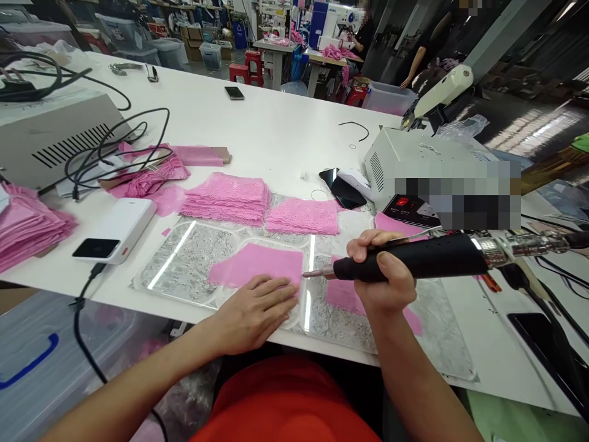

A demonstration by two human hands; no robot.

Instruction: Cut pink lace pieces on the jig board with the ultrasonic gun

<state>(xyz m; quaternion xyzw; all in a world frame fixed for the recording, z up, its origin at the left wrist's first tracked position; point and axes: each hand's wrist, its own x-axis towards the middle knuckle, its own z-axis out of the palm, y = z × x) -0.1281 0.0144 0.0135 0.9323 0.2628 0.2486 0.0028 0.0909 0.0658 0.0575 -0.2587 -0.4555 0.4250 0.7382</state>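
Note:
My left hand (262, 310) lies flat, fingers stretched, on the lower edge of a pink fabric piece (264, 264). Beneath it is a clear-edged board with a grey speckled surface (184, 258). Closed around a black handheld ultrasonic welder (414, 256) is my right hand (389, 276). The welder's pointed metal tip is at the fabric's right edge; whether it touches, I cannot tell. Another pink piece (343, 294) is partly hidden behind my right hand and forearm. Stacks of pink lace-edged fabric (225, 199) and smaller pink pieces (302, 216) sit just beyond.
On the left are a white power bank (122, 230), a pink fabric pile (32, 224) and a grey vented box with loose black cables (59, 135). A phone (343, 188) and a second machine box (414, 156) stand right. People work at the back.

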